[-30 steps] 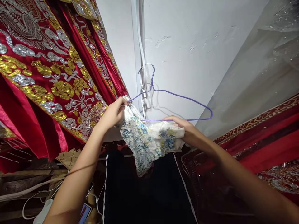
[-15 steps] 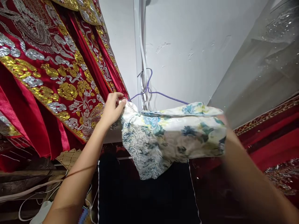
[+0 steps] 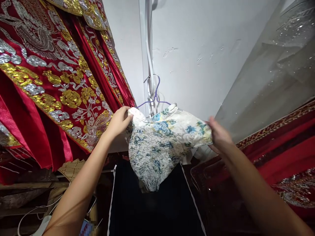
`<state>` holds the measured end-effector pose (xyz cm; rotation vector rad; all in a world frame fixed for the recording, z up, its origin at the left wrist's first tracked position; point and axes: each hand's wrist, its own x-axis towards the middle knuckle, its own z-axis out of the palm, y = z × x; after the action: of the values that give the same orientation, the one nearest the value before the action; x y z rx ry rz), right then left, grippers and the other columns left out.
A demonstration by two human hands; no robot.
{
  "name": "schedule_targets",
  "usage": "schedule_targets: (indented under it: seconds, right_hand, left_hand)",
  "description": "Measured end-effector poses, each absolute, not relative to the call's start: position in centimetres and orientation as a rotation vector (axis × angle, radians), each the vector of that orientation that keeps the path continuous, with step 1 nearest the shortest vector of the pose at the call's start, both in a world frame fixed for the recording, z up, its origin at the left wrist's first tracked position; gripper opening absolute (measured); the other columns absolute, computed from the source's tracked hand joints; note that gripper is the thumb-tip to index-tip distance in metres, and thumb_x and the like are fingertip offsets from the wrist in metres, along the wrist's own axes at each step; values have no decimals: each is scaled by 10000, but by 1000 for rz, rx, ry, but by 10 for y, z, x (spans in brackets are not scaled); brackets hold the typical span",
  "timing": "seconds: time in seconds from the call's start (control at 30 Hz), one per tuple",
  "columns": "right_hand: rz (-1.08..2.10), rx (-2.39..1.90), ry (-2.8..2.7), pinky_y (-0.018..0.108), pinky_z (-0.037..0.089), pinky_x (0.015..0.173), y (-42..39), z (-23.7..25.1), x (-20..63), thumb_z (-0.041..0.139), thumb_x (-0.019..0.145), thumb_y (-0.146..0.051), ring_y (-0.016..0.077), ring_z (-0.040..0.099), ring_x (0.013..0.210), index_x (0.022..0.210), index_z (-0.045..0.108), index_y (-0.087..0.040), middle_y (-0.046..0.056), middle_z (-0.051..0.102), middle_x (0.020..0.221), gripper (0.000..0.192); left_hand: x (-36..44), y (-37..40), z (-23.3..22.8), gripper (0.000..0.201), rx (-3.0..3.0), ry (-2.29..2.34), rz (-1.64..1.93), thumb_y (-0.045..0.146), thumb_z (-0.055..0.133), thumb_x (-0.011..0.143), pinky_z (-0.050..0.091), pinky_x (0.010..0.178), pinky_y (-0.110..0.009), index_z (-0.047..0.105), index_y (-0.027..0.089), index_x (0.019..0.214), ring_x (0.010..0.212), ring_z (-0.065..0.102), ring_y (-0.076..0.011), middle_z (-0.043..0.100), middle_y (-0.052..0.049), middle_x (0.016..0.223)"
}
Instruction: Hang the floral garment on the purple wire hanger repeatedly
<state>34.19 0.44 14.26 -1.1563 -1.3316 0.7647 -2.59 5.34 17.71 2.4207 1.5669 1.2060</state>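
A white top with blue and yellow flowers (image 3: 157,144) hangs on a purple wire hanger (image 3: 156,93) against the wall. My left hand (image 3: 121,121) pinches the top at its left shoulder, thumb in front. Stretched out to the right, the sleeve end is gripped by my right hand (image 3: 219,134), whose fingers are partly behind the cloth. Below the top hangs a black cloth (image 3: 152,213) with white edging; how the two are joined is hidden.
Red embroidered drapery with gold and silver sequins (image 3: 71,98) fills the left side. A white pipe (image 3: 145,42) runs down the wall (image 3: 197,39). Clear plastic sheeting (image 3: 261,82) covers the right, above red beaded fabric (image 3: 295,183). White cables (image 3: 31,209) lie at lower left.
My right hand has moved left and now shows at the sleeve end. The right sleeve went from a level, blurred stretch to sloping down. The left hand stays at the shoulder.
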Motion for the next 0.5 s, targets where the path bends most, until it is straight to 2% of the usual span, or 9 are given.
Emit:
schedule_targets:
  seconds: [0.07,0.13,0.27,0.33,0.4,0.47,0.5]
  right_hand:
    - [974,-1147,-1243,349,531,633,1,146,342,724,820,-597,269,721,789,1013,770,-158,157,757,909,482]
    - [1007,-1077,-1140,345,536,599,0,154,341,826,735,-516,254,710,710,1017,757,-172,136,755,868,450]
    - [829,-927,-933,409,582,651,-6,164,345,821,724,-478,302,732,798,940,726,-163,161,745,895,393]
    - [726,-920,-897,448,593,686,-17,158,349,795,753,-498,334,736,878,959,726,-172,183,741,963,392]
    - [616,-961,-994,490,597,730,-32,146,349,753,786,-548,367,728,961,1043,732,-183,202,730,1055,446]
    - [494,-1010,-1192,533,592,782,-47,133,344,740,782,-588,401,705,1046,1150,718,-194,216,704,1162,539]
    - [442,-1022,-1277,552,587,810,-52,128,340,752,766,-592,415,689,1086,1197,705,-200,218,686,1214,585]
  left_hand:
    - [-18,55,181,266,2425,1557,1235,288,529,945,492,980,-415,640,171,1157,1073,647,-260,713,-104,1160]
    - [-3,54,190,276,2443,1451,1320,272,486,969,495,990,-401,634,180,1183,1082,648,-241,712,-92,1161]
    - [21,37,213,382,2572,1202,1538,307,490,991,433,1103,-416,536,207,1357,1283,547,-246,591,-108,1387]
    - [28,21,224,414,2578,1156,1610,341,514,991,418,1117,-425,513,222,1387,1318,513,-259,550,-107,1422]
    - [33,4,231,435,2494,1125,1585,376,519,995,471,1035,-403,497,227,1402,1217,575,-249,602,-99,1317]
    - [37,-13,236,420,2365,1113,1454,423,522,994,520,863,-348,529,216,1359,988,642,-211,666,-69,1083]
    - [38,-20,237,383,2309,1133,1379,454,530,986,512,764,-315,581,206,1274,857,635,-187,660,-44,944]
